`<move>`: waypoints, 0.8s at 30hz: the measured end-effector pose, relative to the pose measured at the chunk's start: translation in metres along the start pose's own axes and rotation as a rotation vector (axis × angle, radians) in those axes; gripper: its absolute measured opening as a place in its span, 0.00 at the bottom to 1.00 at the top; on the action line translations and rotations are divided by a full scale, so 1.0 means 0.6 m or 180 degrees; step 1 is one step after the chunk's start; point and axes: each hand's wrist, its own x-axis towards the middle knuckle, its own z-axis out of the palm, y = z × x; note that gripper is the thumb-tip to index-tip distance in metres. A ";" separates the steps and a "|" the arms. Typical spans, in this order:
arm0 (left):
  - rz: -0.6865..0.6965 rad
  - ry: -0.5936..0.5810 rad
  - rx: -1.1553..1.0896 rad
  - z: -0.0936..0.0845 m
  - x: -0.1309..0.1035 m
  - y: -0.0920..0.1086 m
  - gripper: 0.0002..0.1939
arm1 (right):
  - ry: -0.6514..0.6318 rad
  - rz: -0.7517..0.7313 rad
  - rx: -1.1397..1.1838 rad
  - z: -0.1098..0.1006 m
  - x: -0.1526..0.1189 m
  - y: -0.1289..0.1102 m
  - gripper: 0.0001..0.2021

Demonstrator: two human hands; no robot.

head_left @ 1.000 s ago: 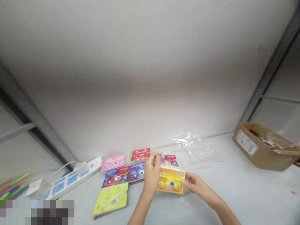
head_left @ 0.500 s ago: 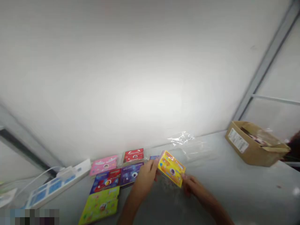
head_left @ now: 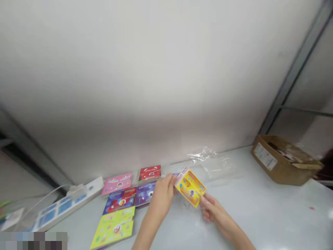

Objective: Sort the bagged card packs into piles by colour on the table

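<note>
Both hands hold a yellow printed booklet (head_left: 191, 188), tilted above the table, with a small round picture at its middle. My left hand (head_left: 164, 191) pinches its upper left corner, beside a pale strip that looks like the top of a clear bag. My right hand (head_left: 213, 210) grips the lower right edge between thumb and fingers. Left of my left hand lie a purple booklet (head_left: 144, 194), a blue and red booklet (head_left: 120, 200) and a lime green booklet (head_left: 114, 225). Behind them are a pink booklet (head_left: 117, 183) and a red booklet (head_left: 150, 172).
Clear plastic bags (head_left: 213, 165) lie at the back against the wall. On the right stands an open cardboard box (head_left: 283, 163) with a white label and things inside. A white power strip (head_left: 67, 205) with a plug and cable runs along the left.
The yellow booklet has turned slightly in my hands, and a pale strip now shows along its upper left edge. Both hands keep their hold. The other booklets stay in place.
</note>
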 end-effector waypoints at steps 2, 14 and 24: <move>-0.0023 0.0029 0.0047 -0.003 0.000 0.000 0.18 | 0.0039 0.0025 0.0180 0.004 0.005 0.002 0.20; 0.0177 0.0025 0.0337 -0.011 -0.008 -0.009 0.17 | 0.0087 -0.0052 0.0555 0.004 0.017 0.010 0.16; 0.0396 -0.0097 0.0514 -0.029 -0.008 -0.014 0.18 | 0.0107 -0.0081 0.0461 -0.011 0.006 0.002 0.14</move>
